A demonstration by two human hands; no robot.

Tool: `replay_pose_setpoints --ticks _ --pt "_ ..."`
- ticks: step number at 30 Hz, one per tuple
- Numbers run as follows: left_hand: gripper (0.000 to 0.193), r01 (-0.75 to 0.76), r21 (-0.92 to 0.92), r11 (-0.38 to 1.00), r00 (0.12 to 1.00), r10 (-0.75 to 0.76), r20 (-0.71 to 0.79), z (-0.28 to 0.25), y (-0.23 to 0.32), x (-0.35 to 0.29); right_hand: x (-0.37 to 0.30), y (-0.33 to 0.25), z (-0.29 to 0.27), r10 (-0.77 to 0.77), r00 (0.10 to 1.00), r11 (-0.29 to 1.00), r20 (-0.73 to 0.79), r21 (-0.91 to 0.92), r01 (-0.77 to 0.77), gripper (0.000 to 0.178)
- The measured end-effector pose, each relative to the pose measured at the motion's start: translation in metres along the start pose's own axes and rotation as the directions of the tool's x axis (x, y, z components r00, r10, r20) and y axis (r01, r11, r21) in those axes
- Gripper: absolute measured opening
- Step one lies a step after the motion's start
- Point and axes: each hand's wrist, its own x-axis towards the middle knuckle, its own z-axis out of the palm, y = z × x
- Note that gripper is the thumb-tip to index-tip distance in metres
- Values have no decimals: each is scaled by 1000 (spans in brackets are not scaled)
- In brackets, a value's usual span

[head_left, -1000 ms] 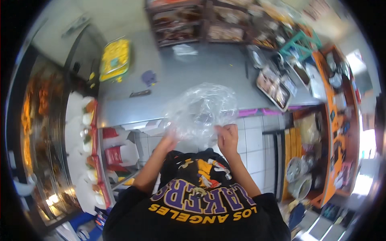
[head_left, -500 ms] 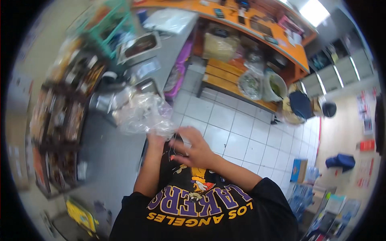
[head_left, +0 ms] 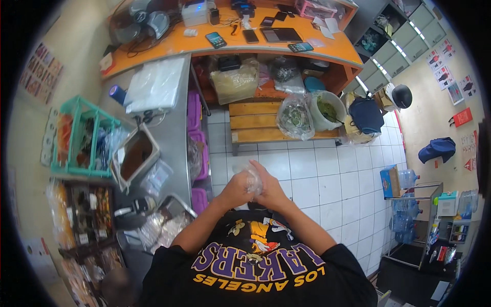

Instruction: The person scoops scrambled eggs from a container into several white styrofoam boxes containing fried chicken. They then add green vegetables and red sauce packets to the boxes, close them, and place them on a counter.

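In front of my chest, over the tiled floor, both hands are closed together round a bunched piece of transparent plastic that looks like a bag (head_left: 252,182). My left hand (head_left: 236,190) has its fingers wrapped on one side of the plastic. My right hand (head_left: 272,193) presses against the other side, with a finger or thumb pointing up along it. Whatever lies inside the plastic is hidden by my hands. On the steel counter to the left, a metal tray (head_left: 180,205) stands by crumpled plastic packets (head_left: 162,229).
Left counter: a steel pan (head_left: 153,148) of brown contents, a green basket (head_left: 105,166), plastic sheets (head_left: 153,84) and scissors (head_left: 148,116). Purple bins (head_left: 203,153) sit beneath. Ahead, a wooden bench (head_left: 250,123) holds a white bucket (head_left: 318,121) of greens. Behind it is an orange desk (head_left: 194,43).
My view has turned leftward, and the counter's contents appear lower. The loose plastic beside my left hand is no longer spread out there. My right hand, fingers apart before, now closes with the left on bunched plastic.
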Motion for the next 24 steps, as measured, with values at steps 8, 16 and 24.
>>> replay_pose_setpoints --ticks 8,16,24 --pt "38 296 224 929 954 -273 -127 -33 -58 118 126 239 -76 217 974 933 -67 308 -186 45" --pt "33 793 61 607 590 -739 -326 -80 -150 203 344 532 -310 800 467 591 -377 359 -722 74" --pt "28 866 -60 496 469 -849 -244 -79 -251 313 468 655 -398 410 -36 877 -911 383 291 54"
